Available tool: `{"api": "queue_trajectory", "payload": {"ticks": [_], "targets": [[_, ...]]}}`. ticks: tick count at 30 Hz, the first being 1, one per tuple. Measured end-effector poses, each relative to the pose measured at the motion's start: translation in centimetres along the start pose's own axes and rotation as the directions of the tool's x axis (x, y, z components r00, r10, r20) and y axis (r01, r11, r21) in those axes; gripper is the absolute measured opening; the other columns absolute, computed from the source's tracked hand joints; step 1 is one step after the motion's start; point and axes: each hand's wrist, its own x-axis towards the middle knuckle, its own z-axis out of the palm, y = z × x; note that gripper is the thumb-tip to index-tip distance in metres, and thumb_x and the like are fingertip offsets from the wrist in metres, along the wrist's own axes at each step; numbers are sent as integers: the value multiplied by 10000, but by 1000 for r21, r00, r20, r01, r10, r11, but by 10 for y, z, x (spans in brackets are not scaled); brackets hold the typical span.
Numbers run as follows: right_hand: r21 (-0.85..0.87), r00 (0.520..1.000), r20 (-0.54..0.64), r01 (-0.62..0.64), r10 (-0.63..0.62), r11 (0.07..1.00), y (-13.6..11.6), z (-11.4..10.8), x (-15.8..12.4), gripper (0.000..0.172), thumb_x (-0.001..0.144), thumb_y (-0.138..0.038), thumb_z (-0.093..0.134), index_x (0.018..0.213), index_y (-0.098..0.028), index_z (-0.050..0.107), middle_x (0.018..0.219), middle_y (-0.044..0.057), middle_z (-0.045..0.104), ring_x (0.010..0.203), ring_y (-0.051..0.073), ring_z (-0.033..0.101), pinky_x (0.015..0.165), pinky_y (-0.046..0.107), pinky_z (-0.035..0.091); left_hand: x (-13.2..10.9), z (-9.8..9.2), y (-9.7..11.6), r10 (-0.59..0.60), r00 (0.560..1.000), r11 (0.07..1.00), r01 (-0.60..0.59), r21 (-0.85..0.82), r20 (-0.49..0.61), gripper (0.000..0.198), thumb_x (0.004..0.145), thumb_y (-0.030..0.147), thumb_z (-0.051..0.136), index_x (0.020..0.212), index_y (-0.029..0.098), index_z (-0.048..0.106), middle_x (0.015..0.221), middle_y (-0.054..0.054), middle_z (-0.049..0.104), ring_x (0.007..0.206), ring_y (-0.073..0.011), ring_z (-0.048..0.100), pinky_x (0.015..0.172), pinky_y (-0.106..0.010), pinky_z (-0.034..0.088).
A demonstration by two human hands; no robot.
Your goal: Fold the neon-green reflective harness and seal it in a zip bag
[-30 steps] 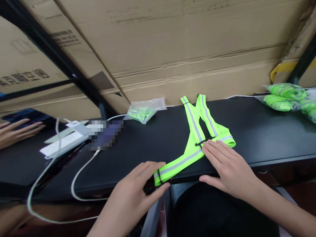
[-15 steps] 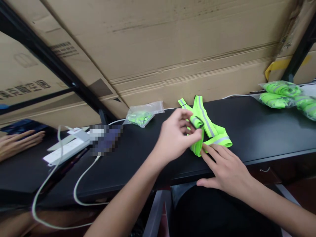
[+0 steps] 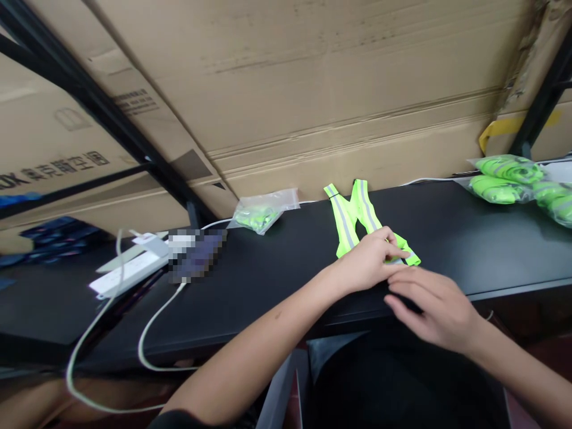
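Black bench [image 3: 281,280], seen from above, with white cable [image 3: 141,342] hanging in a loop across its front edge at the lower left. Nearest on the bench side are the person's two hands, close together right of centre. Right hand [image 3: 440,307]: fingers loosely bent, thumb standing apart from them, fingertips just beside those of the other hand; whether they touch cannot be told. Left hand [image 3: 369,259]: palm down over the lower part of a fluorescent yellow-green harness [image 3: 342,217], fingers curled onto its lower right end; the hand hides the material beneath, so how firmly it grips cannot be told. The harness lies flat on the bench, its two grey-striped straps pointing away and meeting part-way in an X. To the left, a pixelated device [image 3: 201,256] lies beside a white power strip [image 3: 129,275]. Farther back, a clear bag [image 3: 259,215] with green contents rests near the rear edge; at the right, bagged green rolls [image 3: 507,179] are heaped. Behind everything, cardboard [image 3: 357,71] forms an upright backing beside a black post [image 3: 537,110].
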Motion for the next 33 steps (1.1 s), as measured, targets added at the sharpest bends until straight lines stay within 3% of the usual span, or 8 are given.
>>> {"api": "queue_trajectory", "payload": {"ticks": [3,7,12,17,21,24,28,33], "targets": [[-80,995,-17,-104,103,991,24,-13,-2,282,889,-199,646,1167,-148,646,1158,149,715,1109,279,672,951,442,564,-5,2,4,87,995,991,-92,93,56,71,889,145,619,937,146,671,1002,-73,584,932,-189,602,852,-328,531],[-46,922,281,-265,267,963,45,-22,-10,385,987,-312,516,1347,-183,565,1266,103,700,1100,248,703,922,393,604,-15,2,6,65,998,994,-66,88,16,180,888,215,653,1016,171,534,995,-73,599,947,-207,604,833,-343,540],[-43,903,399,-158,162,987,49,-24,-14,389,1034,-310,401,1286,-161,656,1383,96,629,1261,252,609,1089,414,497,-53,5,0,88,985,956,-41,289,-152,156,935,312,636,998,170,619,1056,-99,602,1066,-243,540,943,-399,513],[-85,890,433,-114,140,990,45,-21,-10,504,976,-490,515,1347,-161,602,1416,117,601,1295,300,577,1039,467,534,-94,19,13,-22,933,807,229,544,-360,313,976,260,546,1265,190,643,1239,-159,569,1188,-336,440,990,-555,483],[-75,906,418,-32,61,997,38,-20,-14,594,920,-582,568,1310,-136,595,1379,162,619,1269,309,599,985,463,575,-109,29,27,-92,932,818,272,506,-351,512,945,400,594,1383,141,539,1340,-204,502,1248,-366,432,983,-565,512],[-65,940,335,97,-70,993,27,-25,-19,484,958,-457,575,1280,-96,588,1289,184,672,1207,280,643,985,429,582,-119,34,32,-32,947,835,201,512,-319,590,899,409,665,1388,117,512,1309,-211,521,1237,-367,456,957,-543,540],[-117,950,245,225,-191,967,6,-39,-23,266,966,-148,556,1212,-69,618,1160,157,737,1154,245,675,1024,377,559,-132,40,37,117,933,795,118,596,-341,404,912,119,615,1311,105,554,1178,-188,606,1127,-316,548,858,-453,589],[-87,932,259,282,-252,955,2,-52,-12,268,981,-94,457,1180,-86,637,1097,135,752,1063,241,701,931,368,586,-131,27,42,132,942,835,63,546,-310,277,943,103,563,1220,84,572,1099,-147,672,1015,-261,628,835,-402,593]]}}
